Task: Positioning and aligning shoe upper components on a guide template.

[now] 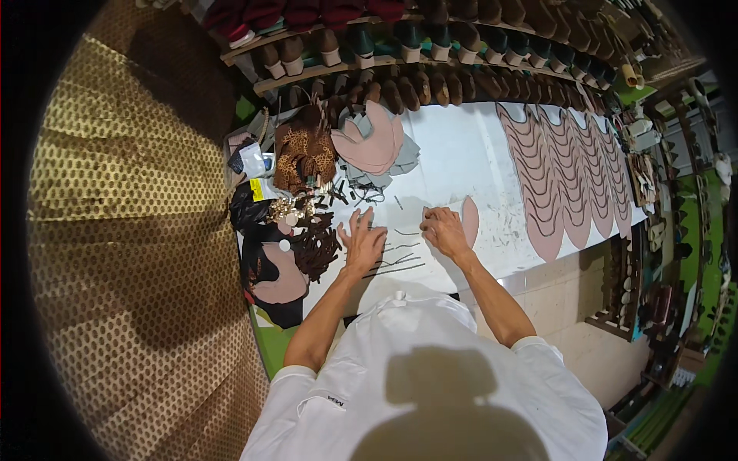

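On the white tabletop, several thin dark strips point(393, 266) lie in rough rows between my hands. My left hand point(364, 241) is open beside the strips' left ends, fingers spread and bent toward the table. Across from it, my right hand point(447, 233) is closed, its fingers curled together near the end of the uppermost strip. What it may pinch is too small to make out. Just right of that hand lies a pink leaf-shaped piece point(470, 221). A pile of short dark brown strips point(317, 250) sits left of my left hand.
Overlapping pink cut pieces point(544, 230) run in columns along the table's right part. Grey and pink pieces point(377, 146), leopard-print material point(300, 157) and a black bag point(247, 211) crowd the left. Shoe racks point(407, 58) line the back; a patterned gold curtain point(138, 230) hangs at left.
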`<action>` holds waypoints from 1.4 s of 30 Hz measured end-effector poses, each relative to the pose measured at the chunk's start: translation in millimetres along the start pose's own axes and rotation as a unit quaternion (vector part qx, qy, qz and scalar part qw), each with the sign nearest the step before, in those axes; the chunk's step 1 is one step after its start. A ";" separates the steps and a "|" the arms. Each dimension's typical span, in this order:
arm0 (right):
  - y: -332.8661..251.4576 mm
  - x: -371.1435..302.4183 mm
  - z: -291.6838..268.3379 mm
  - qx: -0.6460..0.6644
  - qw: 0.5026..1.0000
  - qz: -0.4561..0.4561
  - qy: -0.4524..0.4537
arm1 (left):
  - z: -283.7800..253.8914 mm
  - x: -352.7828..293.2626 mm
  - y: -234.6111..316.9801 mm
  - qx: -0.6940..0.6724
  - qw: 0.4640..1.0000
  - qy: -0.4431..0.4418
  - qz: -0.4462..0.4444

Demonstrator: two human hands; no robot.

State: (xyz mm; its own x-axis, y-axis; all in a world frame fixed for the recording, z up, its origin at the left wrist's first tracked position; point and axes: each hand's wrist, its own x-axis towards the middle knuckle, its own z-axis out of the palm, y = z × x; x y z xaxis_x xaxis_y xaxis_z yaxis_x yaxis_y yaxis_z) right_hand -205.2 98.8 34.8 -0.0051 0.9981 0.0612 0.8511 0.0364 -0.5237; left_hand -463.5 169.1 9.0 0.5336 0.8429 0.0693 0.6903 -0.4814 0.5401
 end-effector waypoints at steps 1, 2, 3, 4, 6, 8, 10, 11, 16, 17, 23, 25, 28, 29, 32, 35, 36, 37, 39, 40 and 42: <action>-1.3 -0.2 0.9 0.002 1.000 -0.002 -0.005 | 4.6 5.1 2.7 0.005 1.000 -0.005 0.014; -1.5 -0.7 2.1 0.001 1.000 0.002 -0.003 | 7.9 11.5 6.7 0.010 0.999 -0.011 0.030; -2.2 -0.9 3.8 0.006 1.000 0.001 -0.006 | 10.6 17.2 10.3 0.019 0.999 -0.023 0.032; -2.7 -0.7 5.2 0.011 1.000 0.000 -0.009 | 11.5 19.8 12.8 0.019 0.999 -0.025 0.035; -3.4 -0.8 8.2 0.007 1.000 -0.001 -0.011 | 13.5 23.2 15.8 0.023 0.998 -0.051 0.034; -3.6 -0.2 10.2 0.005 1.000 -0.004 -0.015 | 14.7 25.3 15.6 0.030 0.997 -0.056 0.035; -4.6 1.6 12.3 -0.019 0.999 -0.028 0.002 | 15.3 24.1 12.9 0.038 0.997 -0.058 0.032; -4.6 1.5 11.8 -0.018 0.999 -0.028 0.002 | 14.9 24.0 13.4 0.029 0.997 -0.064 0.039; -2.2 -6.5 5.1 -0.022 0.999 -0.041 0.009 | 8.8 11.8 21.1 0.005 0.996 -0.075 0.052; -3.5 -6.2 4.2 -0.019 0.999 -0.047 0.008 | 9.2 9.7 21.5 0.017 0.995 -0.086 0.047; 0.0 -8.7 8.3 -0.028 0.998 -0.055 -0.021 | 11.1 0.2 27.5 0.037 0.997 -0.064 0.037; 1.4 -7.7 9.1 -0.046 0.999 -0.017 -0.018 | 10.2 -1.4 27.2 0.012 0.999 -0.036 0.034; -0.2 -2.9 4.7 -0.008 1.000 0.016 0.000 | 9.2 -1.3 23.3 -0.012 1.000 -0.012 0.006; -1.7 0.8 5.3 -0.008 1.000 0.014 0.000 | 8.5 -0.9 19.6 -0.023 1.000 -0.002 -0.017; -10.5 19.1 11.8 0.019 0.997 0.053 0.050 | 7.0 7.9 8.1 -0.012 0.997 0.052 -0.063; -25.5 47.6 25.7 0.030 0.993 0.050 0.101 | -2.1 11.8 -8.9 0.012 0.995 0.075 -0.063; -30.1 58.0 30.9 0.027 0.993 0.064 0.096 | -5.7 13.4 -13.2 0.021 0.994 0.089 -0.054; -35.5 67.9 36.1 0.024 0.993 0.076 0.092 | -9.9 12.6 -17.2 0.008 0.994 0.097 -0.044; -50.9 90.0 46.7 0.030 0.991 0.087 0.094 | -17.1 8.7 -23.0 0.008 0.993 0.106 -0.054; -58.2 99.8 50.8 0.035 0.990 0.103 0.095 | -20.6 6.0 -25.8 0.004 0.992 0.110 -0.064; -57.2 114.4 60.0 0.015 0.989 0.098 0.105 | -28.7 8.1 -27.3 -0.002 0.991 0.113 -0.066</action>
State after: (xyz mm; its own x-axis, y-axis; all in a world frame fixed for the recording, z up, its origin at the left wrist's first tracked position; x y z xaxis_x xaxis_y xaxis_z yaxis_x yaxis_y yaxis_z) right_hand -286.0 213.9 20.7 0.2709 0.9537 0.1304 0.8094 -0.1524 -0.5671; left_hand -492.0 195.9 18.9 0.3152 0.9310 0.1842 0.7451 -0.3630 0.5595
